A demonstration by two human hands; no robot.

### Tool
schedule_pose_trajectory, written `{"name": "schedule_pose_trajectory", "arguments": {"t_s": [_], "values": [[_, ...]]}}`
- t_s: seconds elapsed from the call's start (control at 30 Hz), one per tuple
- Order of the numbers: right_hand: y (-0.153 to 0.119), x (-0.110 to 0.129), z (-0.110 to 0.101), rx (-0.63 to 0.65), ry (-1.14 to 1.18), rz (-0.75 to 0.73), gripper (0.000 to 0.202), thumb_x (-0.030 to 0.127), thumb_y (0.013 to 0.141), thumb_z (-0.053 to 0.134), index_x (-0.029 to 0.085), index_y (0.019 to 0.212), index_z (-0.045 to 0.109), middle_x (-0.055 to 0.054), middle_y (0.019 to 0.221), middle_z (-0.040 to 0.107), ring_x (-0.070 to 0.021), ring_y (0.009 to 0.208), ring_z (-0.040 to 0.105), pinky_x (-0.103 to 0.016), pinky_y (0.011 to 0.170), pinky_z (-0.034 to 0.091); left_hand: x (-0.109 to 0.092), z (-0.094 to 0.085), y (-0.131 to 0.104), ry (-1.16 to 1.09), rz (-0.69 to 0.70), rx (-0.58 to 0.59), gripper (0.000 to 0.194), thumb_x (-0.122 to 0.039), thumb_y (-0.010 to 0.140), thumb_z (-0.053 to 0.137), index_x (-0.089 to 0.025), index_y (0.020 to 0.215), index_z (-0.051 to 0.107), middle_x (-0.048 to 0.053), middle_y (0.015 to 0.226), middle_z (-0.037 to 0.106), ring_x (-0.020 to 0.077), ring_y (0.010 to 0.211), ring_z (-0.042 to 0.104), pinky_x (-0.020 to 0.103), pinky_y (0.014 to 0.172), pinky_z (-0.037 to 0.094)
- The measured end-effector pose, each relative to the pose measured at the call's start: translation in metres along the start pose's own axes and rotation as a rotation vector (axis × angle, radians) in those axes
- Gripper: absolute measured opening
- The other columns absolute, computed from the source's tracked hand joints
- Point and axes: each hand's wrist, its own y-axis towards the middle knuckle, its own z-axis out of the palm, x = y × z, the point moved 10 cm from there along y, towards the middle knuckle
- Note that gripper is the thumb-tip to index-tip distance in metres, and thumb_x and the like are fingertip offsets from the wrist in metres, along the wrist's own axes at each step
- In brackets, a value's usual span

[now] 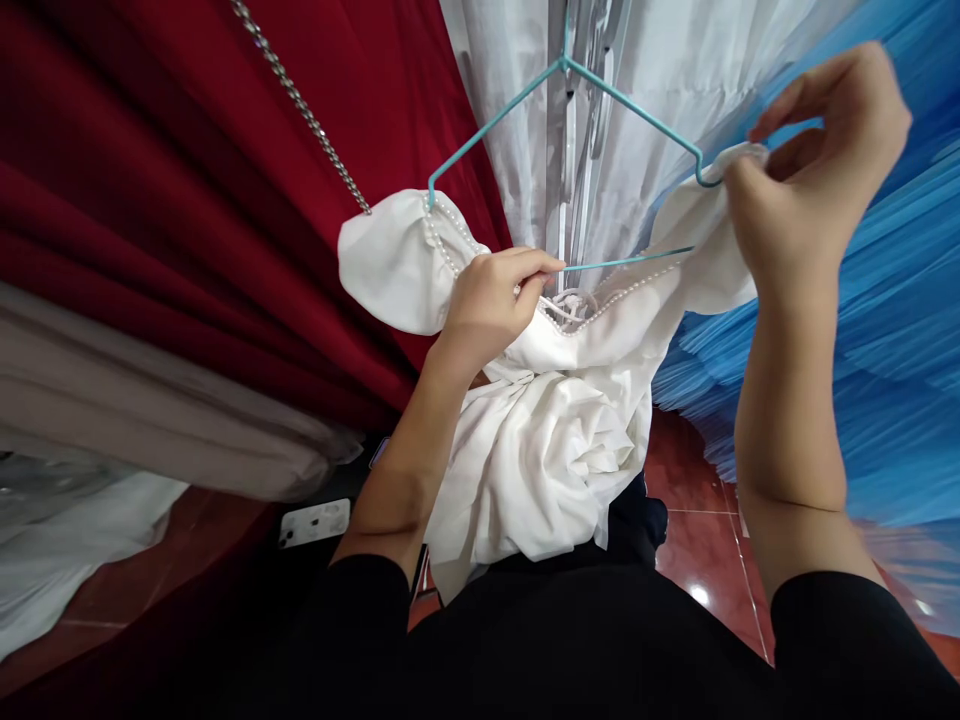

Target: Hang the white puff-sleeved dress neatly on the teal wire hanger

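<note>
A white dress with pearl-beaded edges hangs on a thin turquoise hanger. My left hand pinches the hanger's lower bar near its left part, with the dress's neckline just below the fingers. At the hanger's right end, my right hand has the top edge of the white sleeve between thumb and fingers. The left puffed sleeve hangs over the other hanger end. Lower down, a large fabric flower sits on the dress, and white lacing shows inside the neckline.
Red cloth hangs at the left with a sparkling chain before it. White garments hang behind, blue tulle at the right. A phone lies at lower left on something dark. The floor is red tile.
</note>
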Motion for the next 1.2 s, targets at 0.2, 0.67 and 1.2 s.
{"name": "schedule_pose_trajectory", "arguments": {"t_s": [0.2, 0.67, 1.2], "values": [[-0.038, 0.059, 0.019, 0.011, 0.206, -0.165, 0.005, 0.023, 0.093, 0.067, 0.023, 0.097, 0.070, -0.002, 0.095, 0.069, -0.0151, 0.080, 0.066, -0.032, 0.066, 0.055, 0.002, 0.002, -0.001, 0.021, 0.039, -0.034, 0.032, -0.007, 0.098, 0.057, -0.021, 0.109, 0.084, 0.003, 0.102, 0.083, 0.0231, 0.099, 0.080, 0.035, 0.094, 0.059], [-0.133, 0.027, 0.106, 0.288, -0.100, -0.145, 0.025, 0.023, 0.105, 0.053, 0.028, 0.123, 0.069, -0.001, 0.106, 0.078, -0.0228, 0.094, 0.069, -0.047, 0.103, 0.049, -0.004, -0.038, -0.029, 0.190, 0.175, -0.481, 0.028, -0.034, 0.117, 0.049, -0.028, 0.132, 0.072, 0.007, 0.140, 0.071, 0.0266, 0.139, 0.065, 0.053, 0.124, 0.048], [-0.132, 0.016, 0.101, 0.362, -0.108, -0.218, 0.041, 0.020, 0.107, 0.047, 0.037, 0.130, 0.075, -0.001, 0.111, 0.076, -0.0220, 0.098, 0.066, -0.049, 0.105, 0.046, 0.100, -0.158, -0.040, 0.159, -0.085, -0.719, 0.018, -0.029, 0.105, 0.060, -0.022, 0.103, 0.077, 0.000, 0.102, 0.078, 0.0205, 0.103, 0.074, 0.042, 0.096, 0.062]]}}
